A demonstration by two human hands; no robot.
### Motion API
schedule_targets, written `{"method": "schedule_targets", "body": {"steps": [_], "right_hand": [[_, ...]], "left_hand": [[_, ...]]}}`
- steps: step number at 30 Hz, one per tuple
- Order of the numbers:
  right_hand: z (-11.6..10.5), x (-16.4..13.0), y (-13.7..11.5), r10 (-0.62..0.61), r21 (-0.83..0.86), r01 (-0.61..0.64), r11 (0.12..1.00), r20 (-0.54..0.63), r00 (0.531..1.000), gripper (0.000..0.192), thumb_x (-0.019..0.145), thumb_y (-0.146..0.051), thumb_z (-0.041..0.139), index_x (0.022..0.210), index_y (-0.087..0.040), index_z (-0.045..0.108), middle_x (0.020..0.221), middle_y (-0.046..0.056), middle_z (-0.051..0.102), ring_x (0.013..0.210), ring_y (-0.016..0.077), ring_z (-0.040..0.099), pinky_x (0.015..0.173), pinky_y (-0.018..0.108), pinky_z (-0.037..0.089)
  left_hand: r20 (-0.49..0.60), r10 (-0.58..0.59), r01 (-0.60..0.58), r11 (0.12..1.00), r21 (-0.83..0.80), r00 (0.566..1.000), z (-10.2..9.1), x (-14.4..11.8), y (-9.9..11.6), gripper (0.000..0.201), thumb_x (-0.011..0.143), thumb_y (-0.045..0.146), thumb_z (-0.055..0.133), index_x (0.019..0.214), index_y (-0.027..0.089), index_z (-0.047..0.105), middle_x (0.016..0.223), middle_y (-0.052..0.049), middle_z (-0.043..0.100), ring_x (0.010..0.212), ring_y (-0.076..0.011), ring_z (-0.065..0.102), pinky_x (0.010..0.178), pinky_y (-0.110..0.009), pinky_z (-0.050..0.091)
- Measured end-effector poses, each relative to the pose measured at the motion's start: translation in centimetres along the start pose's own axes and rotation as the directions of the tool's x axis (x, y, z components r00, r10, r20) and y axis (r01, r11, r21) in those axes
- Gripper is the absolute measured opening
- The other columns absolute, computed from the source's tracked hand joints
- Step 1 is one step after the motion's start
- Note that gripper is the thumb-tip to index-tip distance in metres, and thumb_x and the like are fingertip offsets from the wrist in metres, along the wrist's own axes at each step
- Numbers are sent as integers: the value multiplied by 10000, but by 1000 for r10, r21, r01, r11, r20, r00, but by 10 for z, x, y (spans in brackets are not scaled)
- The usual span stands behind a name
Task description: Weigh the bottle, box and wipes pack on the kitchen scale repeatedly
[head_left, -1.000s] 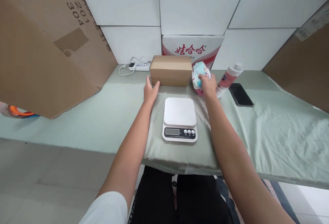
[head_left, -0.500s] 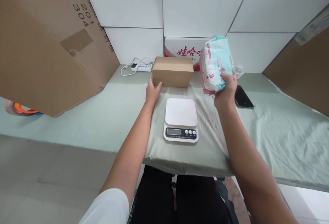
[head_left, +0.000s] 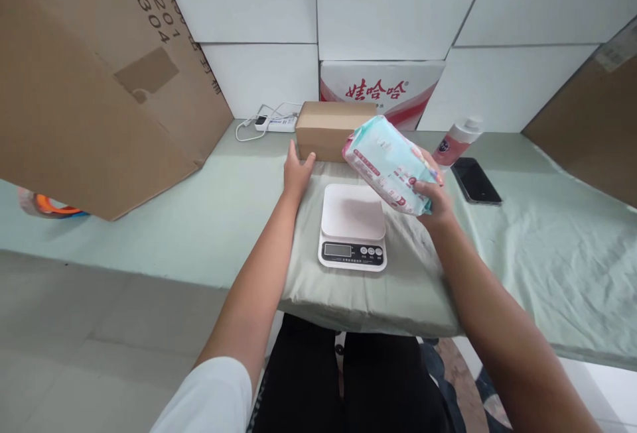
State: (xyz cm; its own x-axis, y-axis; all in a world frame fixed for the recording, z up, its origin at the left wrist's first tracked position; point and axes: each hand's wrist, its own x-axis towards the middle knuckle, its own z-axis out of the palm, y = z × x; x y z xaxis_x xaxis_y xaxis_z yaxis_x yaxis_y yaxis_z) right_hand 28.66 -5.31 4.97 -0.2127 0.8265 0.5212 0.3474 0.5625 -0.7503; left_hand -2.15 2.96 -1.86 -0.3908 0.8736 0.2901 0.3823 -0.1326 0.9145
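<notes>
Right hand [head_left: 432,195] clamped on the soft pack [head_left: 389,164], fingers wrapped round its near-right end, thumb side hidden under the wrapper. Pack held in the air above and just right of the kitchen scale [head_left: 353,226], not touching the platter; only its shadow falls there. Long axis tilted, running from upper left over the scale's far right corner down to lower right at the palm (so most of the pack juts left of the grip, toward the platter). Left hand [head_left: 297,171] flat and open beyond the scale's far left corner, fingertips touching the front of the small cardboard box [head_left: 326,130], gripping nothing. Box directly behind the scale, pink bottle [head_left: 455,142] and dark phone [head_left: 476,181] well right of it, power strip [head_left: 274,123] behind and left. Right hand clearly nearer the platter than left. Display digits too small to read.
</notes>
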Motion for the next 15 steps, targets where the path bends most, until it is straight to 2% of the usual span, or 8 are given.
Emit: {"method": "schedule_targets", "body": {"steps": [2, 4, 6, 8, 11, 15], "right_hand": [[0, -1, -1, -52, -5, 52, 999, 2, 999, 900, 836, -784, 441, 1572, -269, 490, 1503, 108, 617, 1358, 421, 599, 1080, 606, 519], [1, -1, -6, -79, -54, 82, 995, 52, 996, 909, 781, -783, 550, 1533, -273, 545, 1477, 109, 630, 1347, 420, 593, 1116, 601, 494], [5, 0, -10, -129, -93, 148, 985, 179, 975, 894, 735, -733, 655, 1500, -275, 592, 1408, 118, 658, 1293, 414, 614, 1117, 595, 490], [8, 0, -13, -213, -72, 247, 966, 318, 924, 847, 726, -623, 717, 1491, -273, 614, 1373, 126, 666, 1246, 396, 634, 1102, 582, 503], [11, 1, -15, -317, -1, 347, 938, 399, 860, 815, 747, -432, 715, 1537, -283, 583, 1427, 125, 640, 1269, 373, 633, 1115, 567, 501], [9, 0, -15, -321, 6, 353, 936, 430, 844, 862, 733, -319, 689, 1581, -297, 540, 1517, 114, 605, 1351, 384, 595, 1165, 583, 462]], "left_hand": [[-1, -10, 10, 1000, 10, 1000, 0, 0, 0, 865, 905, 391, 744, 1670, 229, 376, 1750, -109, 388, 1656, -297, 312, 1369, -448, 249], [2, -15, 15, 1000, 13, 1000, 0, -2, 1, 862, 913, 387, 724, 1676, 209, 364, 1751, -118, 383, 1658, -299, 306, 1367, -448, 252], [1, -8, 8, 1000, -2, 1000, 0, -3, 1, 856, 915, 386, 716, 1675, 206, 367, 1750, -115, 388, 1658, -297, 304, 1368, -441, 251], [2, 4, -4, 1000, -23, 1000, -1, -5, 2, 849, 918, 393, 713, 1675, 221, 368, 1751, -104, 390, 1659, -293, 304, 1369, -436, 250], [8, 6, -5, 1000, -25, 1000, -2, -8, 2, 847, 929, 404, 701, 1680, 218, 355, 1755, -108, 381, 1656, -299, 312, 1363, -446, 265], [31, 10, -10, 1000, -13, 999, -1, -8, 4, 809, 938, 378, 697, 1665, 216, 381, 1741, -111, 409, 1642, -305, 345, 1356, -460, 285]]}}
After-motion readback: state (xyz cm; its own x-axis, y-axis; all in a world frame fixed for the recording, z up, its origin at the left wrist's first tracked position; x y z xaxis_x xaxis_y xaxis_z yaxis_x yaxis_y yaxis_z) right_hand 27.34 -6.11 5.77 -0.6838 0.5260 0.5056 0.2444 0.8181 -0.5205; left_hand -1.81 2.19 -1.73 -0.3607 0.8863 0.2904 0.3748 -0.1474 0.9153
